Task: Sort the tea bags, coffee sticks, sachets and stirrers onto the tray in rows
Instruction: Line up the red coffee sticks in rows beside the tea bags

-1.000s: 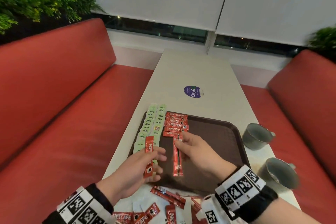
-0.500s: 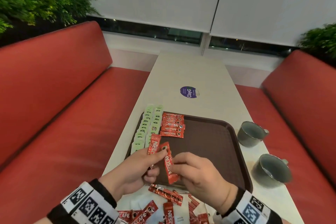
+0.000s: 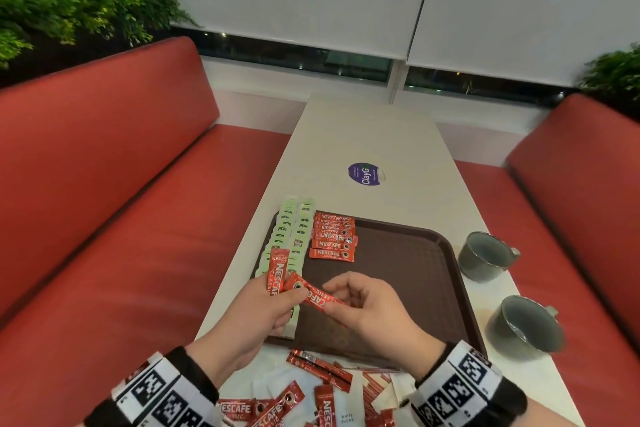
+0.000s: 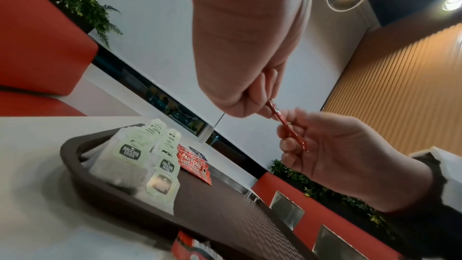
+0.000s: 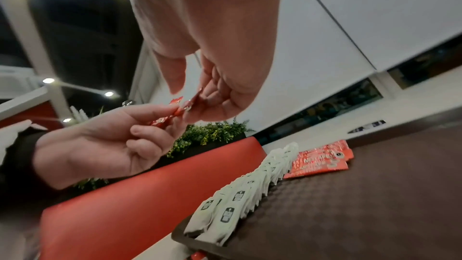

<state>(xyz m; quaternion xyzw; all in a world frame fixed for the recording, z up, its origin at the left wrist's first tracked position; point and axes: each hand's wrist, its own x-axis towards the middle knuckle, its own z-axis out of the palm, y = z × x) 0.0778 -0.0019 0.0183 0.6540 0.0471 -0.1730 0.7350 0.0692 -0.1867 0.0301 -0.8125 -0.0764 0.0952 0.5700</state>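
Over the near edge of the brown tray, both hands meet. The left hand has its fingers curled round an upright red coffee stick, a flat, glossy foil packet with a crimped top end. The right hand pinches a second coffee stick between thumb and fingertips; this one lies nearly level, its far end touching the left thumb. From the left wrist it shows only as a thin red edge between the two hands.

The tray is rectangular with rounded corners, a raised rim and a fine woven-looking grain on its floor. Along its left side run two rows of pale green tea bags, soft paper envelopes overlapping like tiles, each with a dark label. Just right of them lies a short row of red sticks, stacked crosswise and overlapping. On the white table, nearer than the tray, a loose heap of red sticks and white sugar sachets lies scattered. Two round grey-green mugs stand to the right of the tray, and a purple round sticker sits farther up the table.

A second ago the right hand held its stick upright beside the left hand's; half a second ago it was tilted, and now it lies almost flat, nearer the left hand.
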